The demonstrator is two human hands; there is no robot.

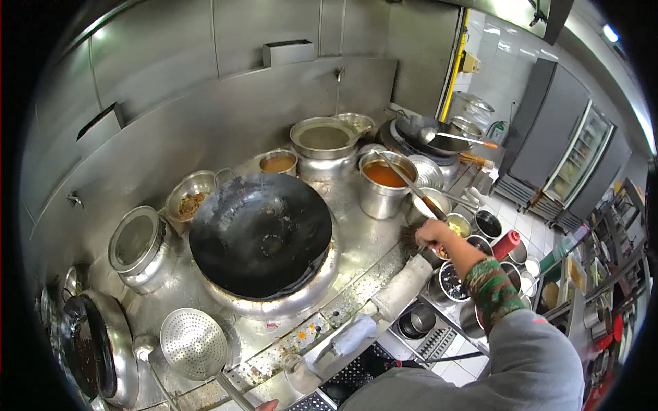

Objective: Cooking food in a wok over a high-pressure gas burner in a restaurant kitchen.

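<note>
My right hand (pixel 432 234) reaches out over the front edge of the stove, its fingers closed round a wok brush whose dark bristles (pixel 409 237) stick out on the left. Just beyond it a ladle's wooden handle (pixel 433 205) slants up from a steel pot of orange-brown liquid (pixel 385 174). Only a small part of my left hand (pixel 267 405) shows at the lower edge, beside the handle of a perforated strainer (pixel 194 344); whether it grips anything is hidden. A large black wok (pixel 260 233) sits on the burner ring to the left, with a little residue inside.
Lidded steel pots (pixel 135 240) and a bowl of chillies (pixel 190 204) stand behind. Several seasoning containers (pixel 452 282) and a red bottle (pixel 506 244) are at the right. Folded cloths (pixel 403 288) lie along the front edge. Another wok (pixel 428 137) holds a ladle at the back right.
</note>
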